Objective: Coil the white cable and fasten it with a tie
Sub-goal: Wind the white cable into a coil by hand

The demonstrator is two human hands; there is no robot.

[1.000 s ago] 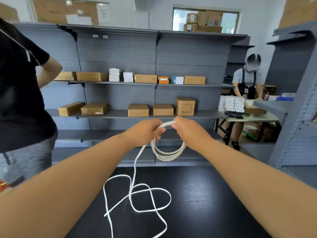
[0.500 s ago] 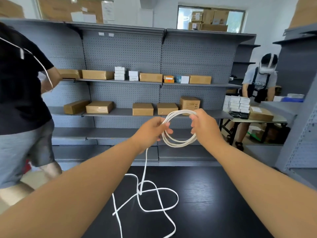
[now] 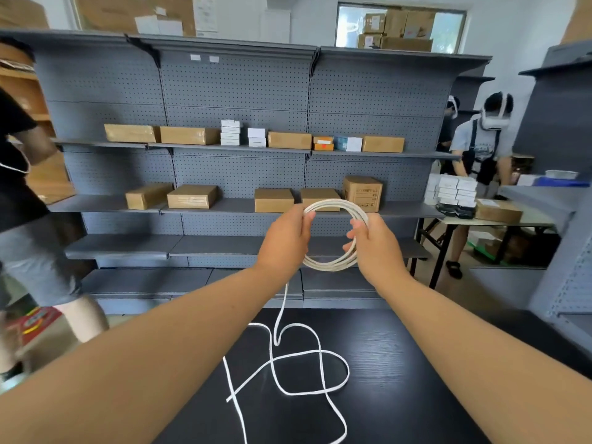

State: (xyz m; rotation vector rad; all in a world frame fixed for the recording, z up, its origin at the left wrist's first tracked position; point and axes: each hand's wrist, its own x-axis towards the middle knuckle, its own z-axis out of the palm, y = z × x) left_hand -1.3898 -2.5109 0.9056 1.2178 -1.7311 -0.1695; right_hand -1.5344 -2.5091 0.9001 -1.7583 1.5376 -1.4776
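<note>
A white cable is partly wound into a round coil (image 3: 333,265) of several turns, held up in the air in front of me. My left hand (image 3: 286,238) grips the coil's left side. My right hand (image 3: 373,243) holds its right side, fingers curled round the strands. From the left hand a loose length of the cable (image 3: 282,357) hangs down and lies in tangled loops on the black table (image 3: 400,379). No tie is in view.
Grey pegboard shelving (image 3: 240,174) with cardboard boxes stands behind the table. A person in a black shirt (image 3: 19,193) walks at the left. Another person wearing a headset (image 3: 483,149) works at a side table at the right.
Both hands have lifted the coil higher and spread apart to its two sides. The loose cable on the table has been drawn up a little. The person at the left has moved further left.
</note>
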